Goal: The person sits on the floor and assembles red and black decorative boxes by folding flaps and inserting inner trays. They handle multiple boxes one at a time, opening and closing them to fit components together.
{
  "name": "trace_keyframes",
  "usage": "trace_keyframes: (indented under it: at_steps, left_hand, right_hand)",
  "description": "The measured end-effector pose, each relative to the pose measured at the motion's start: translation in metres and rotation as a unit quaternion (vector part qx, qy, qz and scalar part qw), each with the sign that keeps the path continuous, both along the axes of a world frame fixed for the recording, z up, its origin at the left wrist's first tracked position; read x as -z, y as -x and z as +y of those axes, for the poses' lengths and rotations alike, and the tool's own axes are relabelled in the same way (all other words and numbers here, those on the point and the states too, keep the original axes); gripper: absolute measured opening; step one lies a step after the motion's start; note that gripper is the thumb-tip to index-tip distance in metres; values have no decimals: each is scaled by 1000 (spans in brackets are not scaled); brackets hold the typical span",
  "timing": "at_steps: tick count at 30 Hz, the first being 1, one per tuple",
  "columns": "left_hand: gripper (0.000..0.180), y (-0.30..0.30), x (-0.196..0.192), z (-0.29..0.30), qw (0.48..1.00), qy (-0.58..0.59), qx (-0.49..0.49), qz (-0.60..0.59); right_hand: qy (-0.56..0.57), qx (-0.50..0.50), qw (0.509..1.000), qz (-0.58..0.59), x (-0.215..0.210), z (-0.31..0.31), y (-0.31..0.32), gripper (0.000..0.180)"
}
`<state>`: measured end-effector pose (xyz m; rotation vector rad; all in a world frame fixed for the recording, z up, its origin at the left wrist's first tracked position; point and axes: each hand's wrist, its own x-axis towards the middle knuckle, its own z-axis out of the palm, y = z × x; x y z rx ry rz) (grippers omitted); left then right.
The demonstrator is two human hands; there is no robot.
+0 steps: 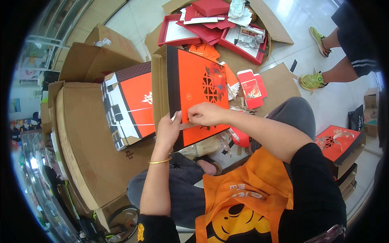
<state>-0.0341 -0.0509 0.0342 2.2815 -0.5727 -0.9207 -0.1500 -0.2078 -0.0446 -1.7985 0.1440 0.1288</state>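
Note:
An orange gift box [196,73] with a dark edge band and a flower-and-lattice print stands tilted before me, its brown cardboard side to the left. My left hand [167,131] is closed at the box's lower left edge, with a small white bit by the thumb. Fingers pinched, my right hand [207,114] rests against the orange face; whatever is between its fingertips is hidden. Between both hands a pale striped strip [188,126] lies across the box. Behind it on the left is a strapped stack of flat orange-and-white printed sheets [131,107].
A large brown carton [99,141] stands on the left. Ahead, an opened carton holds red trays [178,32] and crumpled paper. A red cut-out card [252,89] lies right of the box. Stacked orange boxes [338,139] sit far right; another person's shoes [313,81] are nearby.

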Motion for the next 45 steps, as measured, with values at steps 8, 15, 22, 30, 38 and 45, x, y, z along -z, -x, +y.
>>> trace_keyframes:
  at_steps: [8,15,22,30,38,45]
  left_hand:
    - [39,-9,18,8,998,9,43,-55]
    - [43,-2,3,-2,992,-2,78,-98]
    - [43,3,-2,-6,990,-5,90,-107]
    - [46,4,-9,-8,988,-19,104,-114]
    - [42,7,-6,-7,985,-21,109,-128]
    - [46,5,3,-2,997,-28,46,-52]
  right_hand:
    - [-47,27,998,25,-3,3,0,22]
    - [-177,64,979,81,3,4,-1,19]
    - [-165,123,977,61,6,8,0,15]
    - [60,74,995,-1,-27,4,3,15]
    - [197,127,962,-138,-21,19,4,12]
    - [4,166,986,-20,-15,22,6,22]
